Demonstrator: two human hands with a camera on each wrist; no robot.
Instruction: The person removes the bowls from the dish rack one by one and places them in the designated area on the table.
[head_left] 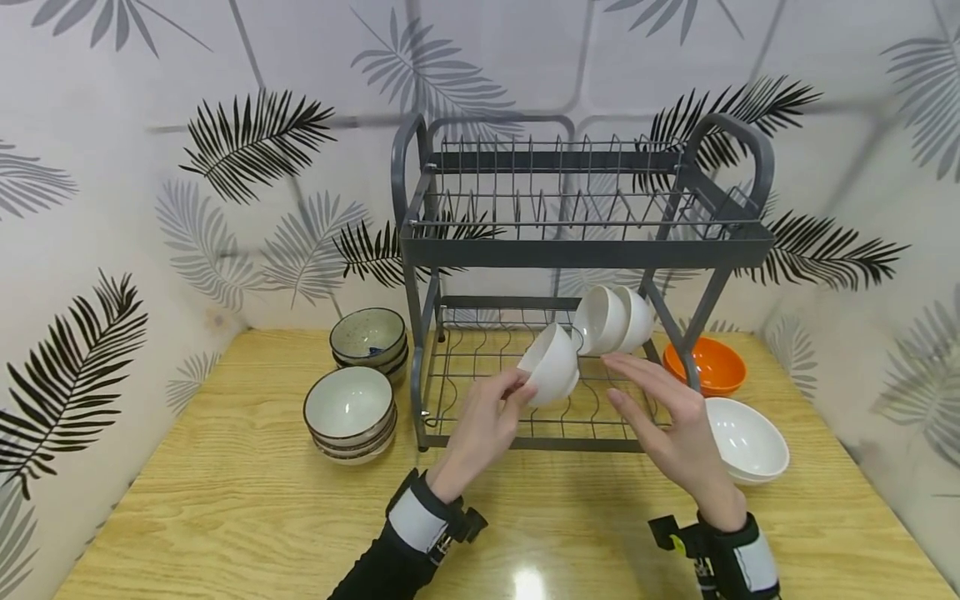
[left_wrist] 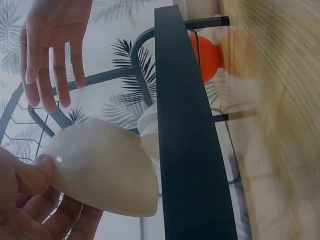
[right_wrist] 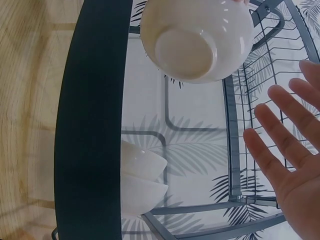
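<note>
A small white bowl (head_left: 553,367) is tilted on its side, pinched at the rim by my left hand (head_left: 486,421). The left wrist view shows the thumb on the outside of the same bowl (left_wrist: 105,167). My right hand (head_left: 678,425) is held to the right of the bowl, its fingers straight and apart from it. In the right wrist view the right hand (right_wrist: 295,135) holds nothing. Two more white bowls (head_left: 600,320) lean on their sides, nested, on the lower tier of the grey dish rack (head_left: 525,444).
Left of the rack stand stacked speckled bowls (head_left: 367,333) and rimmed white bowls (head_left: 348,404). Orange bowls (head_left: 712,367) and larger white bowls (head_left: 746,437) are at its right. The rack's upper tier (head_left: 585,252) overhangs the lower one. All stand on a wooden table (head_left: 225,483).
</note>
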